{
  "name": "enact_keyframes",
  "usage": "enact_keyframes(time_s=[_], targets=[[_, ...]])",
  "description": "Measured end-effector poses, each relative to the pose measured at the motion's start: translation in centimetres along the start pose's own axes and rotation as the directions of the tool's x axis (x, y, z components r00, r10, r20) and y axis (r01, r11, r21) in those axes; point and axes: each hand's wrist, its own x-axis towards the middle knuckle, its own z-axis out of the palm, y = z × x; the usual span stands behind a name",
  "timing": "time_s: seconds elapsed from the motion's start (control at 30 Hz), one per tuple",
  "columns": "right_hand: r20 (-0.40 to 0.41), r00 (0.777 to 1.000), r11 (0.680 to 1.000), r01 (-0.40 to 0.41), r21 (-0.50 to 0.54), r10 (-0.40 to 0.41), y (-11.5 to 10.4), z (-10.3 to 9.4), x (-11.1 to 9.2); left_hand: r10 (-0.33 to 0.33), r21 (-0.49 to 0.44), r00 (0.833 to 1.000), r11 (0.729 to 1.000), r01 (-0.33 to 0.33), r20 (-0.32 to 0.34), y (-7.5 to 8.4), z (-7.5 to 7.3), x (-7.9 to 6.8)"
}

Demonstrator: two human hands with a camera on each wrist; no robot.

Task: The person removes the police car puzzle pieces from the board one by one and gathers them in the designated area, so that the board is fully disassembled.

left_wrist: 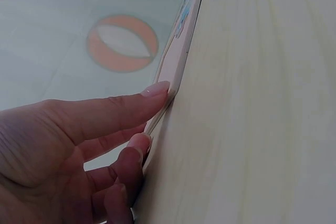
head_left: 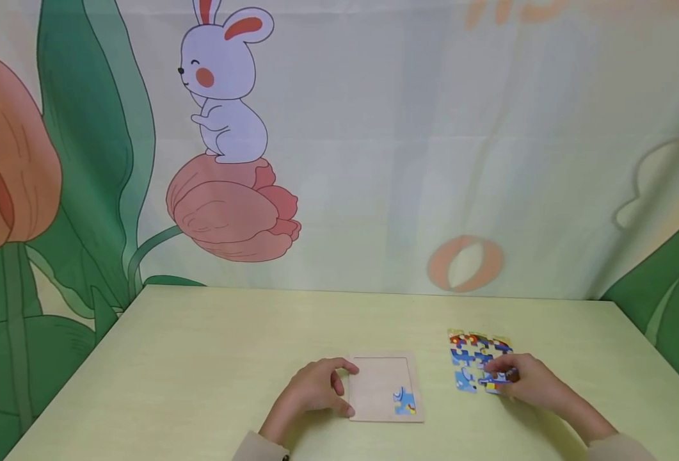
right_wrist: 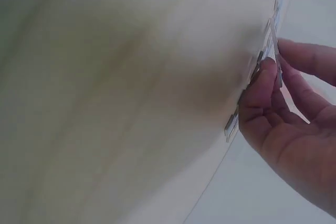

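A wooden puzzle board [head_left: 376, 384] with a shallow recess lies flat on the table. In its lower right corner sits a small patch of blue puzzle pieces [head_left: 406, 403]. My left hand [head_left: 319, 387] holds the board's left edge, the thumb [left_wrist: 156, 89] on the near corner and the other fingers curled along the side. To the right of the board, my right hand [head_left: 532, 384] pinches a thin puzzle piece [right_wrist: 280, 78] between thumb and fingers, tilted just above the loose puzzle pieces [head_left: 463, 355]. The fingers partly cover the held piece's picture.
The loose pieces lie close together in a rough rectangle, several of them partly hidden by the right hand. The pale wooden table [head_left: 201, 358] runs back to a printed curtain [head_left: 362, 160] with a rabbit and tulips.
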Motion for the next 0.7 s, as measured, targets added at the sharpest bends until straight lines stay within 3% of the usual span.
enact_keyframes(time_s=[0.33, 0.53, 0.7], targets=[[-0.03, 0.999, 0.995, -0.022, -0.101, 0.019, -0.6, 0.2, -0.07, 0.002, 0.004, 1.0, 1.0, -0.002, 0.004, 0.08, -0.07, 0.07], [-0.021, 0.999, 0.992, 0.036, -0.125, -0.038, -0.56, 0.34, 0.02, -0.001, 0.002, 1.0, 1.0, 0.002, -0.002, 0.08, -0.16, 0.03], [-0.002, 0.989, 0.978, 0.144, -0.154, -0.146, -0.27, 0.28, -0.2, -0.001, -0.006, 1.0, 1.0, 0.001, 0.003, 0.12, -0.08, -0.01]])
